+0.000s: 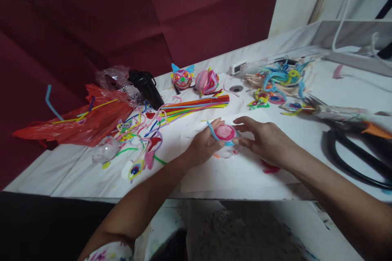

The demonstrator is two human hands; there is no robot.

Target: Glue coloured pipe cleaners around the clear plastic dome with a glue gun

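A clear plastic ball (229,153) is held between my hands over white paper on the table. A flat pink and red coil of pipe cleaner (226,131) covers its top. Along the coil's near edge runs a light blue pipe cleaner (210,129), its free end sticking up at the left. My left hand (206,142) is closed around the ball's left side, thumb by the blue strip. My right hand (260,136) curves round the right side, its thumb and fingertips at the coil's edge. Part of the ball is hidden by the fingers.
Pipe cleaners (196,106) lie bundled behind the hands, near two decorated balls (183,78) and a black bottle (148,89). Left are a red plastic bag (101,116), loose pieces and another clear ball (106,149). Right are a coloured pile (280,79) and large black-handled scissors (352,163).
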